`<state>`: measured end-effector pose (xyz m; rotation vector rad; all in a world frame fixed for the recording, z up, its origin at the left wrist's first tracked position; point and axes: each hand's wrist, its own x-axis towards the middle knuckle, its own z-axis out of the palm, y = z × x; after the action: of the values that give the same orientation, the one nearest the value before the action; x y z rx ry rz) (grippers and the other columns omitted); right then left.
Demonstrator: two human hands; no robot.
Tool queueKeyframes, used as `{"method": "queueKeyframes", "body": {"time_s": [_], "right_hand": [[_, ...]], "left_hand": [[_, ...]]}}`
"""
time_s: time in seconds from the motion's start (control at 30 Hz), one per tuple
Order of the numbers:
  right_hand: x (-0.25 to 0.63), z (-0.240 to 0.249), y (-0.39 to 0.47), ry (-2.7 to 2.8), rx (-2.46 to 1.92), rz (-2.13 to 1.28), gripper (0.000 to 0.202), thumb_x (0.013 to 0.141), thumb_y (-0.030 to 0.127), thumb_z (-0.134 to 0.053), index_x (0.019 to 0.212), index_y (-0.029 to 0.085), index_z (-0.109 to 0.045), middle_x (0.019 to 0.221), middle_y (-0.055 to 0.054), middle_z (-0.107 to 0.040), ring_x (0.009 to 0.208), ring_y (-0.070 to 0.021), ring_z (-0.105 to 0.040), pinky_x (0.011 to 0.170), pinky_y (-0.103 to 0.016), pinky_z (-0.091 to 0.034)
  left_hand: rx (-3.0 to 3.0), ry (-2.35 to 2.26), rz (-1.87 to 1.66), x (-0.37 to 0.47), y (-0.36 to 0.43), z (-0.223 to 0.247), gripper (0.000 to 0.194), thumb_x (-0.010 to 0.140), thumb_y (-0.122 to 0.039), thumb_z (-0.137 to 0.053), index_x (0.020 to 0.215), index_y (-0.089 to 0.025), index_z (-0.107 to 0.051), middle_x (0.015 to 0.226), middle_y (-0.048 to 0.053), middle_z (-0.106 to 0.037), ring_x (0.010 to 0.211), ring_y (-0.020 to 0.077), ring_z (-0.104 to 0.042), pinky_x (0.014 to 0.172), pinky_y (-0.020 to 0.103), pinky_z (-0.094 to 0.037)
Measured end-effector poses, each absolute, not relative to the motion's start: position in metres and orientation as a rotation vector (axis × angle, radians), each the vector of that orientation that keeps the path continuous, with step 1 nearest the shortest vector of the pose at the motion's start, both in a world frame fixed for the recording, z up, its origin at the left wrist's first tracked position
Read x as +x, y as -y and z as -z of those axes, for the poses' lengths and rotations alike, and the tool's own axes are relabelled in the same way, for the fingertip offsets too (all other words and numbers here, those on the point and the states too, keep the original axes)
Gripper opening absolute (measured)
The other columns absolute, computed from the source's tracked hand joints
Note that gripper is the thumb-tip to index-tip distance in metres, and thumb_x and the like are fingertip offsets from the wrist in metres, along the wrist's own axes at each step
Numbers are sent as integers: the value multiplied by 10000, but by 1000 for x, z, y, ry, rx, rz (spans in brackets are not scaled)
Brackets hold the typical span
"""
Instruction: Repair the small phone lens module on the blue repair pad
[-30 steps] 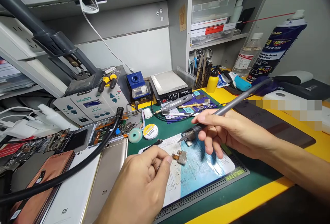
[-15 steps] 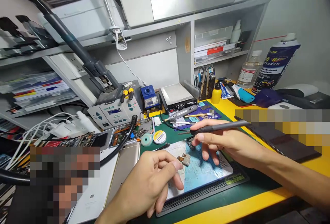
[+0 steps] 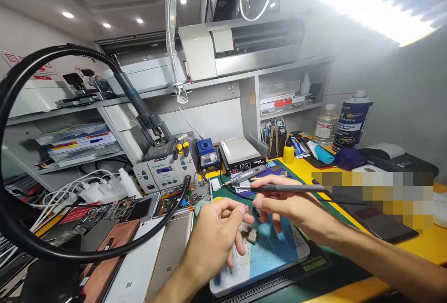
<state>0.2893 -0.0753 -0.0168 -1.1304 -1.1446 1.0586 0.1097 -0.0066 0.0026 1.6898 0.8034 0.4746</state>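
My left hand point(image 3: 218, 233) is closed, thumb and forefinger pinched together above a blue-and-white pad. What sits in the pinch, if anything, is too small to make out. My right hand point(image 3: 291, 205) holds a dark pen-like tool point(image 3: 296, 188) with a ribbed grip, lying nearly level between thumb and fingers. Its fingertips are close to my left fingertips, beside a small black part point(image 3: 257, 213). Below them, a small metal camera module point(image 3: 250, 235) with a brown flex strip rests on the pad point(image 3: 265, 261).
A hot-air station point(image 3: 164, 172) with a black hose stands at back left, beside a blue soldering unit point(image 3: 208, 154) and a heating plate point(image 3: 240, 151). Phones point(image 3: 171, 252) and circuit boards lie left. A yellow bottle point(image 3: 288, 152) and spray can point(image 3: 352, 121) stand right.
The view has tilted upward, bringing in a bright lamp and the whole hose loop. My hands have come closer together, fingertips nearly meeting; the pen-like tool stays in my right hand.
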Motion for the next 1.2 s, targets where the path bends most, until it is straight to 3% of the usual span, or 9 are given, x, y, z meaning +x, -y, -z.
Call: {"method": "queueKeyframes", "body": {"time_s": [0.4,0.63,1.2], "right_hand": [[268,14,59,1226,-1175,-1084,252,847,222,-664,1079,202,-570,679,31,-611,508,-92,-481,405,-170,-402],[270,23,57,1220,-1104,-1141,292,839,206,-668,1107,215,-552,795,13,-610,516,-79,-485,401,-168,-379],[273,21,59,1193,-1068,-1183,248,845,165,-647,1070,196,-548,741,34,-597,487,-55,-457,429,-163,-399]], "left_hand": [[1637,-817,-591,105,4,9,384,907,-447,-519,872,-94,-666,462,5,-616,275,66,-414,309,156,-271],[1640,-859,-551,102,6,10,394,896,-466,-509,851,-110,-670,454,3,-600,298,64,-409,329,161,-293],[1617,-910,-622,102,12,8,287,875,-409,-554,781,-148,-629,425,-24,-580,325,55,-409,371,152,-300]]}}
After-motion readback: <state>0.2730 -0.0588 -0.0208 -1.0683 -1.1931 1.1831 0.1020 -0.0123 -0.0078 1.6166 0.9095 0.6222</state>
